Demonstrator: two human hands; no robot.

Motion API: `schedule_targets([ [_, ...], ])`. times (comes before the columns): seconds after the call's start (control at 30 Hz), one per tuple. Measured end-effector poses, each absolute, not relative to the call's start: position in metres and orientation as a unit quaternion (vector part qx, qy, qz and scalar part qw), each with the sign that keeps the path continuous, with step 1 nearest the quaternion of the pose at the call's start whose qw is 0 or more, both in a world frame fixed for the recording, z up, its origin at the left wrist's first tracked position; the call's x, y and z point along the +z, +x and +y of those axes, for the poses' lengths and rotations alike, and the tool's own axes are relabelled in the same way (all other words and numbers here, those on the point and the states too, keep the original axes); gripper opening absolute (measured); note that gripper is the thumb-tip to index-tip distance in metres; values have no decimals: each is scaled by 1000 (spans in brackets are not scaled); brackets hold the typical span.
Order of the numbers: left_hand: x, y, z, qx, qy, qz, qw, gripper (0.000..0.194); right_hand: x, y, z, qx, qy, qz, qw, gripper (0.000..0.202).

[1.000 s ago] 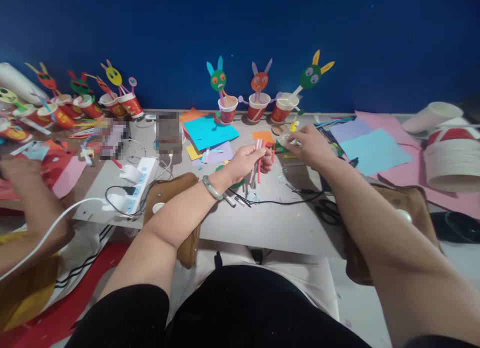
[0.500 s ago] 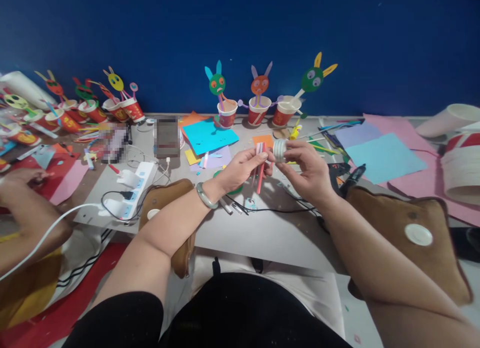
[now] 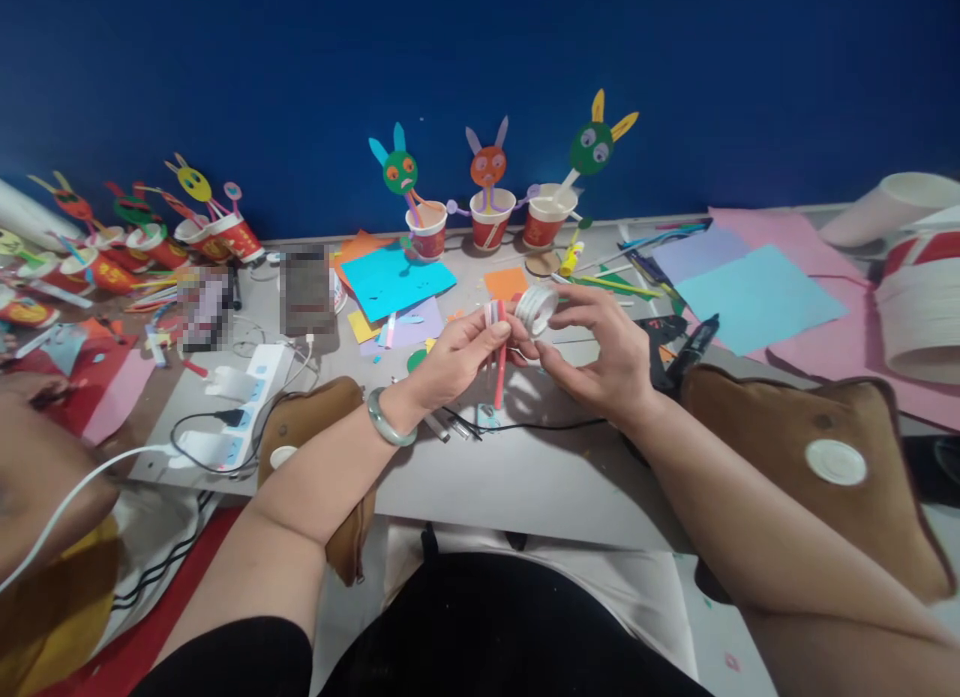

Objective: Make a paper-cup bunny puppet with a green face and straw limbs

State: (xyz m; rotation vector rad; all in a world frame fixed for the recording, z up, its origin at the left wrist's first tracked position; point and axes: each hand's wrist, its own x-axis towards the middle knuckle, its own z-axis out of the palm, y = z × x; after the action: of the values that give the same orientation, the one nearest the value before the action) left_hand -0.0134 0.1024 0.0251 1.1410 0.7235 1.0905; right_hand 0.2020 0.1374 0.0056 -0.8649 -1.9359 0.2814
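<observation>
My left hand [image 3: 459, 355], with a bangle on its wrist, is closed around a small bundle of red and pale strips [image 3: 499, 362] held upright. Just right of the bundle, my right hand [image 3: 604, 352] grips a roll of whitish tape [image 3: 537, 310] between thumb and fingers, its round opening partly facing me. The roll is close to the fingertips of my left hand; whether they touch it is unclear. Behind stand red paper cups [image 3: 491, 232] with paper rabbit-like figures, the middle one having an orange head [image 3: 488, 165].
Blue paper [image 3: 397, 279] lies behind my left hand. A power strip [image 3: 259, 402] and a brown cushion [image 3: 307, 417] are at left, near another person's arm [image 3: 45, 457]. Pink paper [image 3: 795, 247], a black marker [image 3: 697, 345] and another brown cushion [image 3: 780, 447] are at right.
The tape roll has turned so its opening shows more. The view has shifted, so the cups and both hands appear farther left. The bundle stays in my left hand.
</observation>
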Motion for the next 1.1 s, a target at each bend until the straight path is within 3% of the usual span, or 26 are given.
schedule_targets([
  [0.23,26,-20,100,469,666,350,462,52,7,200,138,199,-338,-735,554,35],
  [0.43,23,-21,103,467,754,316,337,46,12,202,140,183,-340,-717,580,32],
  [0.67,17,-22,102,441,795,316,272,48,17,201,136,162,-368,-711,576,32],
  [0.97,12,-22,102,410,824,304,244,45,19,203,135,246,-374,-691,567,27],
  [1.1,12,-19,102,409,815,322,255,52,23,200,133,191,-352,-711,577,24],
])
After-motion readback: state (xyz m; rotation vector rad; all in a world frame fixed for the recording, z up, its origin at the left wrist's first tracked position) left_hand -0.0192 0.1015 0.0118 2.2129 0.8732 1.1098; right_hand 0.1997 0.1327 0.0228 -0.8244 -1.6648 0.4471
